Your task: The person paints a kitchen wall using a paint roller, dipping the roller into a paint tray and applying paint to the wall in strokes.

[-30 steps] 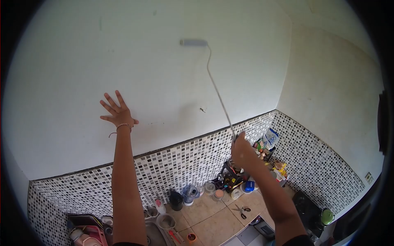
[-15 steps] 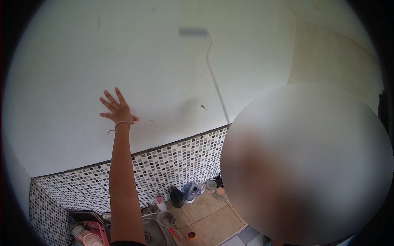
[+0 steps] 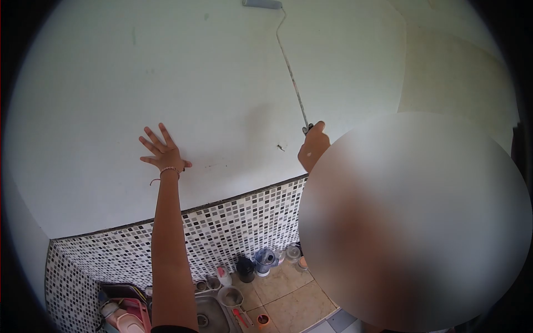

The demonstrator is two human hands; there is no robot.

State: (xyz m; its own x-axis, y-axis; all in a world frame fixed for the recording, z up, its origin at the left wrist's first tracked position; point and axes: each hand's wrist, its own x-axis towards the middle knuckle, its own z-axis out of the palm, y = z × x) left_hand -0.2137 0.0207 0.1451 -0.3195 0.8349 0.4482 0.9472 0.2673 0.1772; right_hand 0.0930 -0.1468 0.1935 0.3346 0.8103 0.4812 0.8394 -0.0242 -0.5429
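With fingers spread, my left hand (image 3: 165, 155) lies against the pale wall (image 3: 211, 77), a bracelet at its wrist. My right hand (image 3: 314, 149) is closed round the lower end of a long-framed paint roller (image 3: 293, 77). The roller's grey sleeve (image 3: 262, 4) is at the top of the view, up against the wall. A large round blur hides most of my right forearm. A small dark mark (image 3: 280, 147) shows on the wall just left of my right hand.
Below the wall runs a band of mosaic tiles (image 3: 239, 222) with a dark ledge. A tiled counter (image 3: 288, 302) carries a blender jug (image 3: 265, 261), a black container (image 3: 245, 269), a strainer (image 3: 230, 297) and jars. A sink (image 3: 214, 316) and a pink rack (image 3: 133, 313) stand at lower left.
The roller has moved up the wall, and my right hand has risen out of the blur into sight. My left hand stays spread on the wall; the view has shifted slightly.
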